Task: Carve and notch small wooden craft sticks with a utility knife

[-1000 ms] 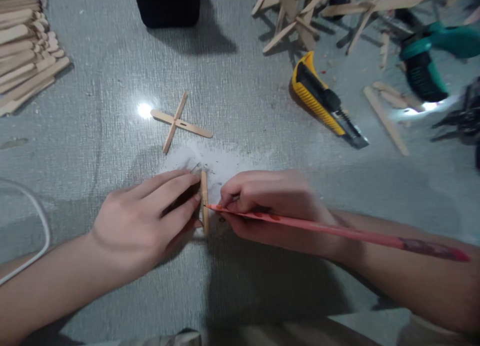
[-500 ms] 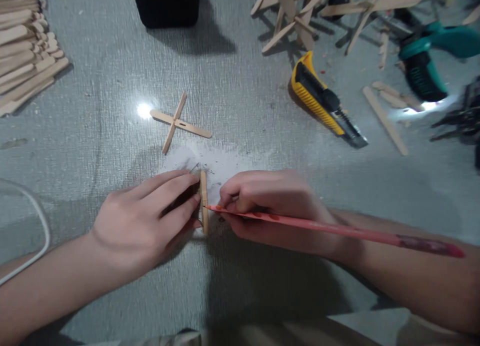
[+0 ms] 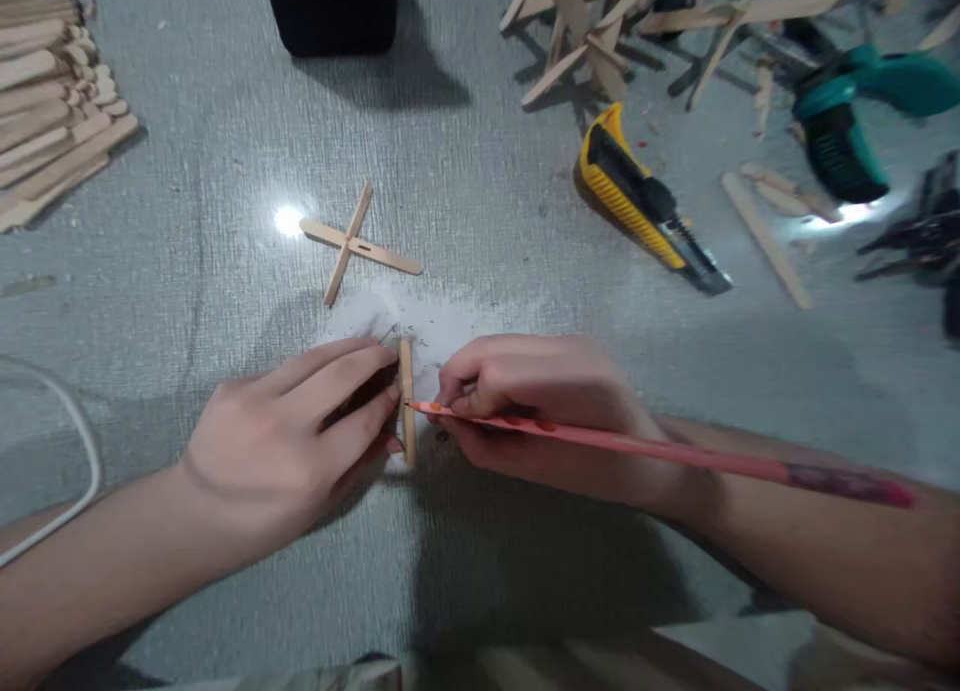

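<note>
A short wooden stick (image 3: 408, 433) stands on its narrow edge near the middle of the table, pointing away from me. My left hand (image 3: 289, 426) steadies it from the left, fingertips against its side and the thumb mostly hidden. From the right, my right hand (image 3: 532, 406) pinches a red pencil (image 3: 637, 446), whose tip touches the stick around its middle. The pencil's dark end lies over my right forearm. Just beyond my left hand, two sticks form a flat cross (image 3: 348, 243); one arm has a small slot.
Stacked sticks (image 3: 45, 101) lie at the far left, a black container (image 3: 334, 11) at the back. Joined sticks (image 3: 577, 31), a yellow cutter (image 3: 637, 196) with its blade out, a loose stick (image 3: 766, 239) and green-handled pliers (image 3: 840, 131) are at the right. A white cable (image 3: 82, 431) crosses the left edge.
The pencil's tip has moved slightly away from me along the stick, and its rear end has shifted a little left. My left hand has hardly moved.
</note>
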`<state>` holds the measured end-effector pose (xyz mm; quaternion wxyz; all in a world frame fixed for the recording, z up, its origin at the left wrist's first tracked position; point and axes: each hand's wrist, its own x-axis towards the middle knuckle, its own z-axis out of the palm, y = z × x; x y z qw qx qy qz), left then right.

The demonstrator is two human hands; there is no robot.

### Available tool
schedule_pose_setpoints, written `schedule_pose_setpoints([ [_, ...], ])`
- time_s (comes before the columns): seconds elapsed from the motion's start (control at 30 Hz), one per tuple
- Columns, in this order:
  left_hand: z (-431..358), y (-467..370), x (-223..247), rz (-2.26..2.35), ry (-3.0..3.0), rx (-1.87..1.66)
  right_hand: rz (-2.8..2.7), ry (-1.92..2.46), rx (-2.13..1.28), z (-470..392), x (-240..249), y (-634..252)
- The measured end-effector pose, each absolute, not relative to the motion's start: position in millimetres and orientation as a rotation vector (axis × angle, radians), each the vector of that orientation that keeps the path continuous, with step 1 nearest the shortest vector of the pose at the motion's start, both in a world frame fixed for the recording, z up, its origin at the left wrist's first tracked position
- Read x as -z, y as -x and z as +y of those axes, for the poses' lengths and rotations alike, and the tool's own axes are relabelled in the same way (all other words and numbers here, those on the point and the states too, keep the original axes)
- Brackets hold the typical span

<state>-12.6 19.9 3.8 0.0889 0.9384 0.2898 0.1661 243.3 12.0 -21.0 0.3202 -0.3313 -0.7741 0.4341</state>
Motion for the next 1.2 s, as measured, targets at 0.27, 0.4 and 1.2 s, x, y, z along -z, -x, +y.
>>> schedule_pose_setpoints([
  [0.27,20.1,13.1,-2.9,0.858,-2.812,-0.485,-2.038,0.841,-1.182,13.6,19.0,-242.3],
  [0.4,20.3,12.4,-2.8,0.86,-2.804,-0.489,-1.993,0.863,-1.124,13.2,19.9,-240.7],
  [1.2,19.9,13.0,-3.1,0.856,-2.813,-0.483,-2.055,0.864,-1.122,9.2,19.8,-240.3],
])
